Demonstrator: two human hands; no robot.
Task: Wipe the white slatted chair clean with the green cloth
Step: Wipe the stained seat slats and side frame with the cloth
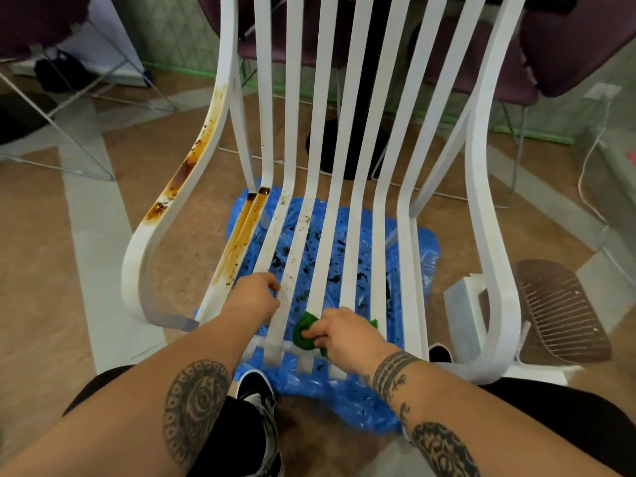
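The white slatted chair [358, 139] fills the view, its seat slats running toward me. Brown stains streak its left armrest and the two leftmost seat slats; dark specks dot the middle slats. My right hand [347, 335] presses the bunched green cloth [304, 333] against a middle slat near the seat's front edge. My left hand [256, 297] grips a slat left of it, fingers curled around its edge.
A blue plastic sheet [406, 263] with dark debris lies on the floor under the seat. A brown wire-mesh object [557, 311] lies to the right. Purple chairs [564, 39] with metal legs stand behind. My shoes [256, 390] are near the seat front.
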